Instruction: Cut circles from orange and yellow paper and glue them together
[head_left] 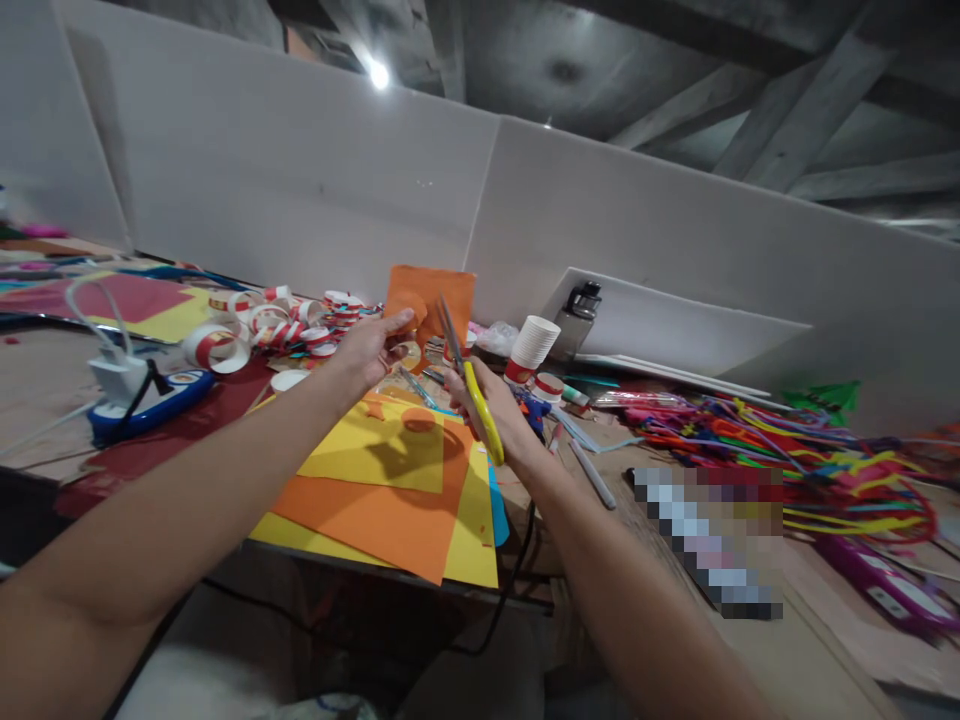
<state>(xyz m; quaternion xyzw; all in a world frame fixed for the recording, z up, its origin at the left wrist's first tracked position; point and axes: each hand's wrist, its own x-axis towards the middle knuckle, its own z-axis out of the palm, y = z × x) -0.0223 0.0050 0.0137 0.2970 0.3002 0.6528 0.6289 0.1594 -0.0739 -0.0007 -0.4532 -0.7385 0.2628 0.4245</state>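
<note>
My left hand (373, 348) pinches a piece of orange paper (431, 297) and holds it upright above the table. My right hand (491, 410) is closed round yellow-handled scissors (466, 375), whose grey blades point up into the lower edge of the orange paper. Below both hands lie stacked sheets of yellow (379, 447) and orange craft paper (382, 515), with a small orange cut-out circle (418, 420) and a small orange star on them.
A stack of paper cups (534, 343) stands right of my hands. Cut red-and-white cup rings (259, 325) pile up at the left, near a blue power strip (146, 400) with a white charger. Colourful pipe cleaners (795, 450) cover the right side. White partition boards (300, 190) stand behind.
</note>
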